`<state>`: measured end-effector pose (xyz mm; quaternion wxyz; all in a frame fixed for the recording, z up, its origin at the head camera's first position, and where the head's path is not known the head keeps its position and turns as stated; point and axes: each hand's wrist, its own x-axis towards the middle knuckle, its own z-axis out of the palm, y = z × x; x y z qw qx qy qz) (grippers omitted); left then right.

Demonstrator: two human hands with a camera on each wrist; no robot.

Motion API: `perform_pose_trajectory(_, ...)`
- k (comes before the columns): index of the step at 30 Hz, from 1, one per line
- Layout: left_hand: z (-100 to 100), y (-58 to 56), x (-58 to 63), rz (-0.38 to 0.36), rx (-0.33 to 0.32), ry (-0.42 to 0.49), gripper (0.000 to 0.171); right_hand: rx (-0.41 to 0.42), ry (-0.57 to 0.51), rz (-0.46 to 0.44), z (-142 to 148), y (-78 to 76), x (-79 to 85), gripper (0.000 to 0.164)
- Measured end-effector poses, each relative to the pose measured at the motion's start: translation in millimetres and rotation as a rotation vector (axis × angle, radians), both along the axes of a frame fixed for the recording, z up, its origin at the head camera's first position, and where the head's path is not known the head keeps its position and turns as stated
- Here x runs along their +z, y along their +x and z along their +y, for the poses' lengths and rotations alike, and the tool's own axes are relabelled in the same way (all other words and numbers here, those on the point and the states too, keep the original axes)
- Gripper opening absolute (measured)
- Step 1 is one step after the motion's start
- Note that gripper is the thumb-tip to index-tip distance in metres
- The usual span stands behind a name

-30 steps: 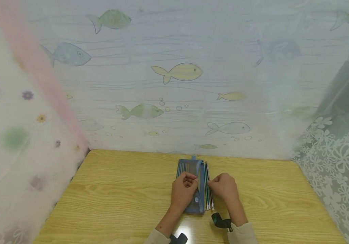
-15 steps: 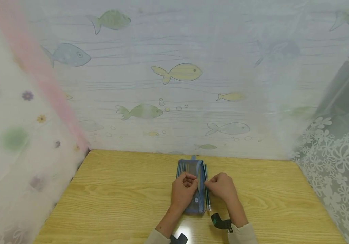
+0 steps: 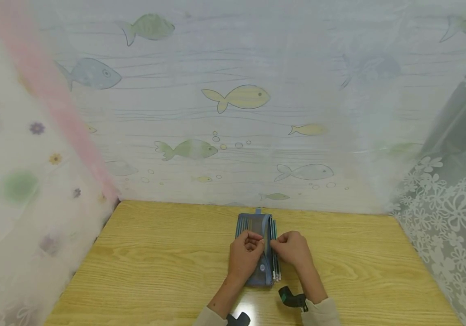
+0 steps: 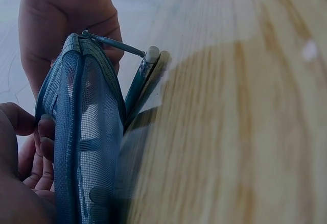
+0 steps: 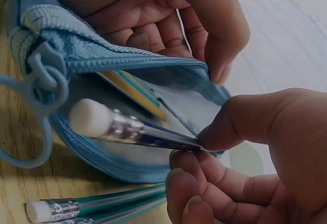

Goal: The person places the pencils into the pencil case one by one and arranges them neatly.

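A blue mesh pencil case (image 3: 262, 275) lies upright-long on the table, its zipped mouth gaping along the right side. My left hand (image 3: 246, 253) pinches the upper edge of that mouth between thumb and finger. Between thumb and fingertips, my right hand (image 3: 295, 249) pinches a dark blue pencil (image 5: 166, 136) with a white eraser. In the right wrist view this pencil overlaps the open mouth, eraser end toward the zipper pull (image 5: 48, 91). Yellow and green pencils (image 5: 135, 94) show inside the case. Below it, green pencils (image 5: 112, 203) lie on the table.
The wood-grain table (image 3: 167, 253) meets a fish-print curtain (image 3: 237, 136) at its back edge. A flower-print curtain (image 3: 21, 217) hangs at the left, and a white-flowered one (image 3: 457, 217) at the right. A black wrist camera (image 3: 291, 297) sits by the right cuff.
My right hand has shifted left, bringing the dark pencil from the right side of the green ones over to the case's mouth. My left hand keeps its place on the edge.
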<state>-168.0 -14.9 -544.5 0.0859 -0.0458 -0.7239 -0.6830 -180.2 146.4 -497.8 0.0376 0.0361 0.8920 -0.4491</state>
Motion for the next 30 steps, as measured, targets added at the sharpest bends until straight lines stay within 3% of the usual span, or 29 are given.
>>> perform_pose_trajectory(30,0.6,-1.1,-0.7,0.008,0.003,0.009,0.007,-0.016,-0.030,-0.017,-3.0,0.4,0.5,0.016)
